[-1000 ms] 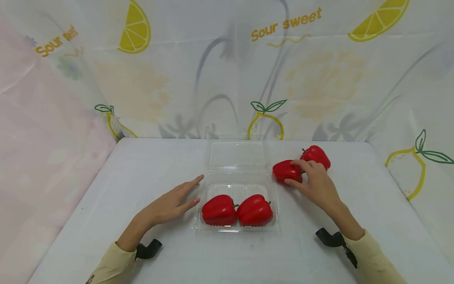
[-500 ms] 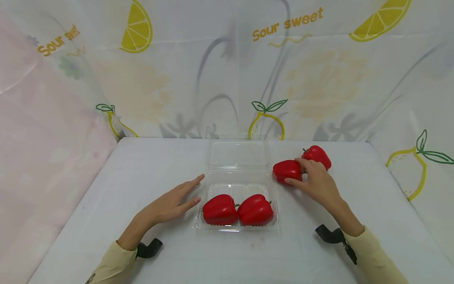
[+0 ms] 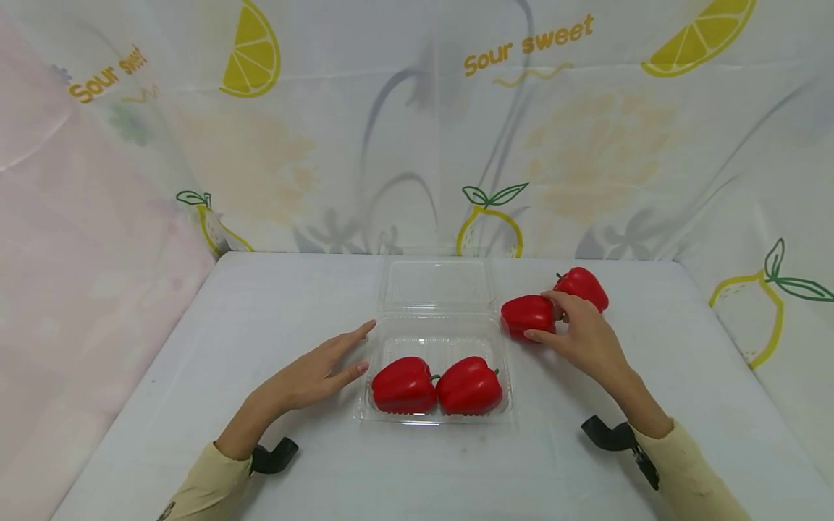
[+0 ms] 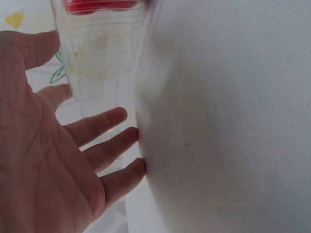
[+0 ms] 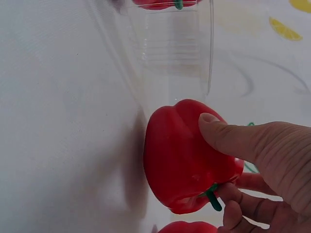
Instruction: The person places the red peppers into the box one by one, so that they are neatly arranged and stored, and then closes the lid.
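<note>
A clear plastic clamshell container [image 3: 441, 346] lies with its lid up at the middle of the table. Two red bell peppers, one at the left [image 3: 404, 386] and one at the right [image 3: 470, 386], sit side by side in its near half. My left hand [image 3: 314, 375] is beside the container's left wall, fingers spread and fairly straight, thumb and index finger at its edge. Right of the container, my right hand [image 3: 582, 339] grips another red bell pepper [image 5: 180, 155] by its stem end. The thumb presses one side; the other fingers are partly hidden behind it.
One more red bell pepper [image 3: 582, 287] lies just behind my right hand. The clear lid [image 3: 436, 284] extends towards the back of the white table [image 3: 274, 304]. A printed cloth [image 3: 417, 130] hangs behind the table.
My right index fingertip has shifted slightly to the right on the gripped bell pepper. The pepper stays in about the same place, and my left hand has not visibly moved.
</note>
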`<state>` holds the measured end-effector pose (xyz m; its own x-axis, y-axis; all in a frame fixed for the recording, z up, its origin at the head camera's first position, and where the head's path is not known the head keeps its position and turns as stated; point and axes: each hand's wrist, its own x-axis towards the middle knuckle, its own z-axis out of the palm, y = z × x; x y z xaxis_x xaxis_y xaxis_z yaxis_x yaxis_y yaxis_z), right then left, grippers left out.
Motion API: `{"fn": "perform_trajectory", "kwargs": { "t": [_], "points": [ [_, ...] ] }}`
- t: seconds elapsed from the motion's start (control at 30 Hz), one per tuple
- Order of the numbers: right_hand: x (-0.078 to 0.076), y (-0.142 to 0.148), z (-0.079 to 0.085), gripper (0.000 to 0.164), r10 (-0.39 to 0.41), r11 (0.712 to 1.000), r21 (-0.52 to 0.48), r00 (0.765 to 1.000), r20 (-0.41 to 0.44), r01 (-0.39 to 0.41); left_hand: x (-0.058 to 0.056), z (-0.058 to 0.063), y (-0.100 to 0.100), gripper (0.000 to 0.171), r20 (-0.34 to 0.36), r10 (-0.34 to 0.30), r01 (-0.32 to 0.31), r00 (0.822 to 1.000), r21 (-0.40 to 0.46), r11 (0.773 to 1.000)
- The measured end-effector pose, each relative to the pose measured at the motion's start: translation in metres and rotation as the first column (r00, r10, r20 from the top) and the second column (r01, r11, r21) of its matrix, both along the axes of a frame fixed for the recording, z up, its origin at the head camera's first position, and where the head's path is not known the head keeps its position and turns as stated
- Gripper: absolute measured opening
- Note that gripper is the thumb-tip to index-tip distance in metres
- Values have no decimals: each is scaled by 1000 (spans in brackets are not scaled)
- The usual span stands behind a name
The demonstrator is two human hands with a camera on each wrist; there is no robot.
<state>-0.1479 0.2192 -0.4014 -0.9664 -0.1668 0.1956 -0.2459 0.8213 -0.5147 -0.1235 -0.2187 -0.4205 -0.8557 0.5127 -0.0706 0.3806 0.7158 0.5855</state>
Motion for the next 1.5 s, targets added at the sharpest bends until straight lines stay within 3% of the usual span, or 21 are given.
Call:
{"fn": "perform_trajectory", "kwargs": {
  "t": [0.37,0.73,1.5],
  "points": [
    [7,-1,12,73,-50,998,-33,999,-3,50,0,-1,0,70,-11,-14,14,1000,7,1000],
    [10,-4,18,73,-82,995,-72,993,-90,76,0,0,0,70,-18,-18,18,1000,4,1000],
    [12,-33,31,71,-13,993,-116,995,-98,2,0,2,0,69,-5,-9,9,1000,9,1000]
  ]
}}
